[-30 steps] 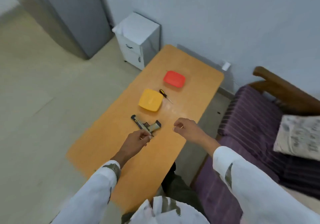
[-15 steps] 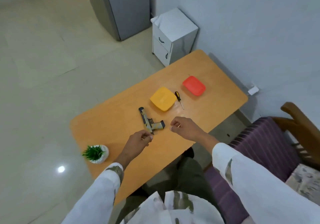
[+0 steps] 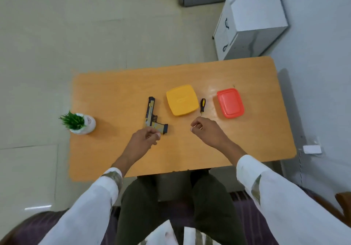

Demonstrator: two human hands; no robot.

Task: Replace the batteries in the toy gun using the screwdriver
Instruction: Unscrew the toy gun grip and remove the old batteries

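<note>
The toy gun (image 3: 152, 116), dark blue with tan patches, lies flat on the orange table (image 3: 114, 93), barrel pointing away from me. My left hand (image 3: 143, 142) hovers just below its grip, fingers curled, holding nothing. A small screwdriver (image 3: 202, 105) with a black and yellow handle lies between a yellow lidded box (image 3: 181, 100) and a red lidded box (image 3: 230, 102). My right hand (image 3: 207, 132) is loosely closed just below the screwdriver's tip and is not touching it.
A small potted plant (image 3: 79, 123) stands near the table's left edge. A white drawer cabinet (image 3: 252, 17) sits beyond the far right corner, against the wall. My knees are under the near edge of the table.
My view has swung round until it looks straight down on the table. Both hands stay close to the gun and the screwdriver, and neither object has moved.
</note>
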